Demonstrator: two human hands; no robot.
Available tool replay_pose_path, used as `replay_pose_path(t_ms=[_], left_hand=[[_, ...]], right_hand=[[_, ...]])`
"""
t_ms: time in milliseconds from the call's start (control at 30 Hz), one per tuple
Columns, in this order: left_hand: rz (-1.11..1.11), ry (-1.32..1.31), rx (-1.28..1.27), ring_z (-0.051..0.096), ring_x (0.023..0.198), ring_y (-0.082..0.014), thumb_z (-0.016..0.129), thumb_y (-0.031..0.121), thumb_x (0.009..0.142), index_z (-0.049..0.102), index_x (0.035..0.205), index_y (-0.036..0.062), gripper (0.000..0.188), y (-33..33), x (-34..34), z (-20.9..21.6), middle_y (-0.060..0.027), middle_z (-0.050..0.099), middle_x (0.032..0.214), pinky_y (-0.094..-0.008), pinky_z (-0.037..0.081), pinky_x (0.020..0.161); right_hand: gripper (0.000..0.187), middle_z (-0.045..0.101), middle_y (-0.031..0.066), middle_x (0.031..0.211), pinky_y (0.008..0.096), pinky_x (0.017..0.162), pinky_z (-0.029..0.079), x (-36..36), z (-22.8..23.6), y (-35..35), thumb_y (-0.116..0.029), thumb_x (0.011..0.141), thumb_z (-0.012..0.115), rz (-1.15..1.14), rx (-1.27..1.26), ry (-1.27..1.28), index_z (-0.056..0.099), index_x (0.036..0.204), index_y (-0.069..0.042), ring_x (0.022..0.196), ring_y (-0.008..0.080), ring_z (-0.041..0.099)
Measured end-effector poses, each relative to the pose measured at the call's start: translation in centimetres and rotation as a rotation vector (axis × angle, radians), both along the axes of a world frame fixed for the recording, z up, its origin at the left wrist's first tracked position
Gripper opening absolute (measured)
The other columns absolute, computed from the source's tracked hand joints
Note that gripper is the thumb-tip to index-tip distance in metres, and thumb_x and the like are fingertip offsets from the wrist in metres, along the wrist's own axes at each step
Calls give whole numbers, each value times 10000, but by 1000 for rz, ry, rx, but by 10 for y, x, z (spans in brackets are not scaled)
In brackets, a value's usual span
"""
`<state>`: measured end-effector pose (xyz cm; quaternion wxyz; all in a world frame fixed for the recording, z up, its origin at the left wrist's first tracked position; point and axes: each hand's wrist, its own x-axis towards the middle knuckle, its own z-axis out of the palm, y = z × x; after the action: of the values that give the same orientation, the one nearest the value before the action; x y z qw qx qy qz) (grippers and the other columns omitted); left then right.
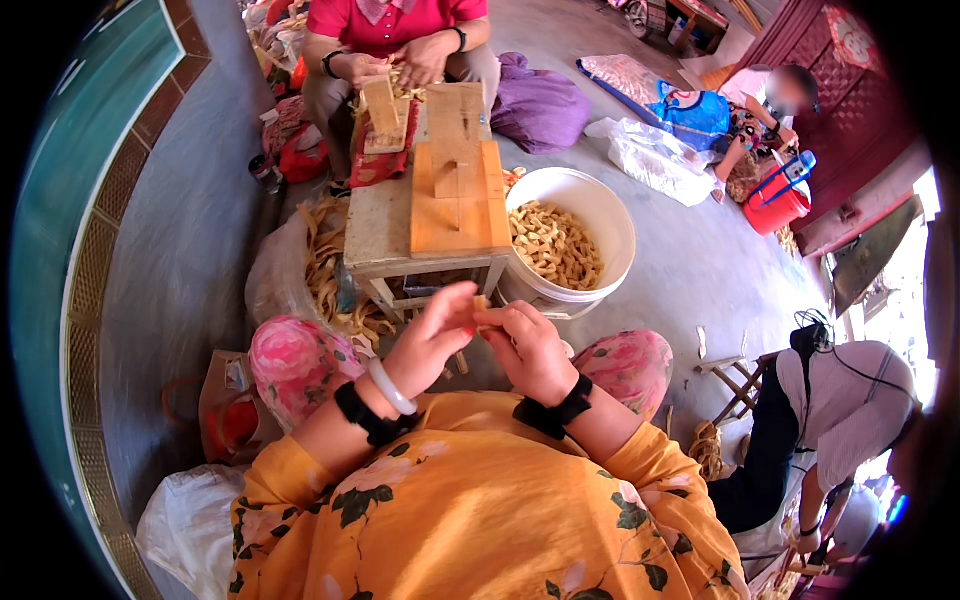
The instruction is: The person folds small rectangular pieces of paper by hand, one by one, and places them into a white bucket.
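Observation:
In front of my lap both hands are raised close together. My right hand (532, 352) pinches a small tan strip piece (482, 303) at its fingertips. Beside it my left hand (432, 338) is slightly blurred, its fingers stretched out and apart from the thumb. Just beyond stands a low wooden table (378, 235) with an orange-brown board (430, 215) and a small wooden block (458, 180) on it. To the table's right a white bucket (625, 245) holds many folded tan pieces (555, 243). Long tan strips (325, 260) spill from a bag left of the table.
Across the table a person in a red shirt (400, 25) handles tan strips. Another person (765, 95) sits far right beside a red bucket (777, 208); a third (860, 390) bends over at near right. A purple sack (540, 105) and white bag (660, 165) lie on the floor.

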<state>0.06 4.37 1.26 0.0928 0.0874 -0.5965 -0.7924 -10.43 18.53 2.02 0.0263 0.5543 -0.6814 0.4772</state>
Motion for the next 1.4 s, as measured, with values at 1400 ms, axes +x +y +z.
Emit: replay_pose_path(t_ms=[1400], left_hand=[[-510, -135, -104, 532, 698, -86, 470, 131, 971, 505, 1066, -4, 168, 6, 0, 15, -18, 531, 736, -225, 458, 662]], right_hand=[[255, 571, 1, 653, 185, 516, 421, -33, 28, 73, -193, 959, 454, 305, 468, -1190, 603, 834, -28, 572, 68, 531]])
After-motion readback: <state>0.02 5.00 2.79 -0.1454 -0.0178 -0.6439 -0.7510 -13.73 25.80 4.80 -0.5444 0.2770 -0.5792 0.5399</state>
